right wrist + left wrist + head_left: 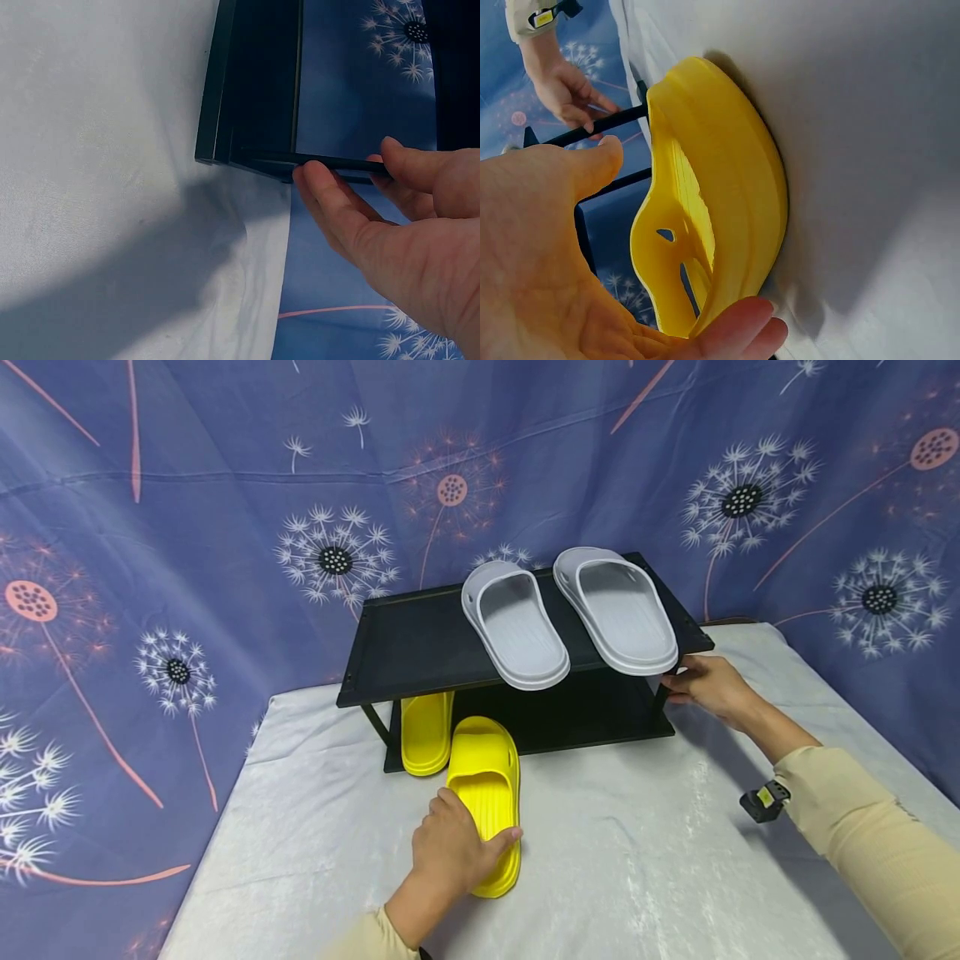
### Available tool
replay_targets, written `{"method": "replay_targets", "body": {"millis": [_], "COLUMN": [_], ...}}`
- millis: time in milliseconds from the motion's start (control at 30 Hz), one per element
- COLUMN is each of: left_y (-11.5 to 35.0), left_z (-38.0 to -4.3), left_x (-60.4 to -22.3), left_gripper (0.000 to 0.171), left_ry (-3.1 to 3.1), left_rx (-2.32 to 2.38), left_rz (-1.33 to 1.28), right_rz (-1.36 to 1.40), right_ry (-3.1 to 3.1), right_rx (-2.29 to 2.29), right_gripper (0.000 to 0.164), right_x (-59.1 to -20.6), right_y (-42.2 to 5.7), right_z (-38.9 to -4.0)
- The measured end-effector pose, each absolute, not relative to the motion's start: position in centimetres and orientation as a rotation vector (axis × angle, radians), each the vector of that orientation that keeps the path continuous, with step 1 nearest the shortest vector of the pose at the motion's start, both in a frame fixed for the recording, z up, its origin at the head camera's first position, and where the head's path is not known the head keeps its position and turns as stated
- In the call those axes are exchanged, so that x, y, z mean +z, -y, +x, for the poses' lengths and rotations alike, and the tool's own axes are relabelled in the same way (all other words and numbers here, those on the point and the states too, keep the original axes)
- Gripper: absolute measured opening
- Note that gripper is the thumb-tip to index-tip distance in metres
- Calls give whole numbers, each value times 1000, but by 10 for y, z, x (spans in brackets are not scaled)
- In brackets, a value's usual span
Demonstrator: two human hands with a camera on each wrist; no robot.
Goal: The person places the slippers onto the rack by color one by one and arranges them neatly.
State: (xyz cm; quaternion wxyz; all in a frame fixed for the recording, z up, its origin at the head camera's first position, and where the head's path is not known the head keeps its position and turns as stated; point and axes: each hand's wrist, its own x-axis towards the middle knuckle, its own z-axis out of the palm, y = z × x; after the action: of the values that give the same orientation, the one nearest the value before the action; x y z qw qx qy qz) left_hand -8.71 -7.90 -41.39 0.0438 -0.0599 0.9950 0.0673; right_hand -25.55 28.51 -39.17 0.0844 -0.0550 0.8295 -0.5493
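Observation:
A yellow clog slipper [489,810] lies on the white cloth, its toe towards a two-tier black shoe rack [420,639]. My left hand [453,843] is over its heel end, thumb and fingers spread to either side. In the left wrist view, the fingertips [754,330] overlap the slipper's side, while a gap shows between thumb and slipper. A second yellow slipper [426,739] stands at the left of the lower shelf, partly hidden under the upper one. My right hand [708,689] pinches the rack's right leg [341,161] between thumb and fingers.
Two light grey clog slippers, a left one [525,639] and a right one [622,610], sit on the upper shelf with their heels past its front edge. Behind the rack hangs a blue curtain [225,460] with a dandelion print. White cloth [615,852] covers the table.

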Motion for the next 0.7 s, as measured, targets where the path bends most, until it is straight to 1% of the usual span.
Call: {"method": "replay_targets", "body": {"millis": [267, 700], "left_y": [76, 76], "left_z": [-86, -82], "left_x": [-417, -424], "left_gripper": [113, 115], "left_ry": [-2968, -2987], "left_rx": [189, 238], "left_rz": [-218, -195], "right_rz": [-159, -176], "right_ry": [-2495, -2509], "right_rx": [-1645, -1636], "right_gripper": [51, 50], "right_x": [-392, -390], "right_y": [-284, -283], "right_z": [-255, -253]}}
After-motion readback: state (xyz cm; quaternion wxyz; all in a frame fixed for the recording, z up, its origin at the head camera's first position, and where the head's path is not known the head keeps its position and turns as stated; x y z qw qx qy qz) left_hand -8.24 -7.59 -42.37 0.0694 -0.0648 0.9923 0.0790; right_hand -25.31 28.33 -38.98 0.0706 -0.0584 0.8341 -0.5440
